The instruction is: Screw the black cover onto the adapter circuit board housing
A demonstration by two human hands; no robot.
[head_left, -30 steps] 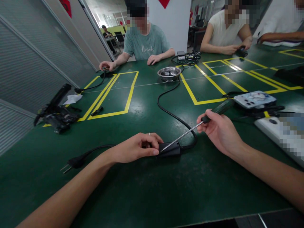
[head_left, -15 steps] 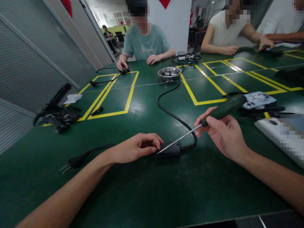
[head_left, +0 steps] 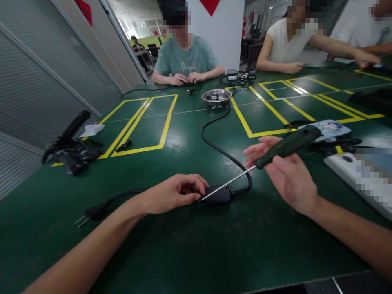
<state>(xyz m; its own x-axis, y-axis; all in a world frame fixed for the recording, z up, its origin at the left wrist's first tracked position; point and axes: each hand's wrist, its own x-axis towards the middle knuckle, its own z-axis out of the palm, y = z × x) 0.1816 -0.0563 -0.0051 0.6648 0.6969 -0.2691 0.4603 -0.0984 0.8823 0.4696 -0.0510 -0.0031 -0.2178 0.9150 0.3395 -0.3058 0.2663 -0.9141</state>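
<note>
A small black power adapter box (head_left: 217,196) lies on the green table in front of me, with a cord leaving each end. My left hand (head_left: 180,190) grips its left end between curled fingers and thumb. In my right hand (head_left: 284,173) is a screwdriver (head_left: 288,146) with a dark green handle, fingers loosely around it. Its long metal shaft slants down to the left, the tip at the box's left end beside my left thumb. A two-pin plug (head_left: 94,212) lies left of my left wrist, on the cord from that end.
A metal bowl (head_left: 216,98) holding small parts stands further back. Black gear (head_left: 72,143) lies at the left. At the right are a phone (head_left: 329,130) and a white device (head_left: 358,179). Co-workers (head_left: 188,61) sit across the table, and yellow tape (head_left: 167,120) marks its top.
My right-hand fingers have loosened and spread around the screwdriver handle; the tip stays at the box. Across the table, one co-worker's hands have come together, and another's arm reaches further right.
</note>
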